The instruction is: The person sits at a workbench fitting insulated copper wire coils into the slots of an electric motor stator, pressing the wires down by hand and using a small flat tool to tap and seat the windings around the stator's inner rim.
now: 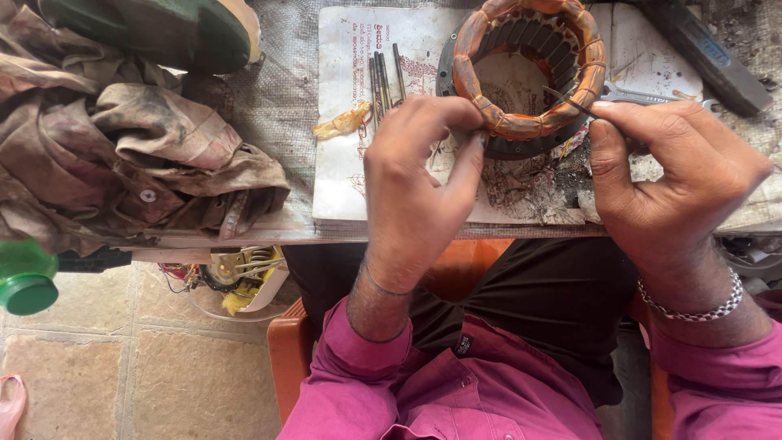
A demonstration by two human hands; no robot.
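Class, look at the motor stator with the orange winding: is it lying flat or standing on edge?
Lying flat. The stator rests on the paper with its round bore facing up at the camera.

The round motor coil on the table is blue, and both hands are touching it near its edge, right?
Not quite. The head view shows the motor coil is orange-brown, not blue. The rest holds: the left hand and right hand both work at its near edge on the table.

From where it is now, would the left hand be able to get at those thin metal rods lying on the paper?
Probably yes. The rods lie bare on the paper just beyond the left hand, with nothing on top of them. But its fingertips are pressed against the orange motor winding, so it would have to let go first.
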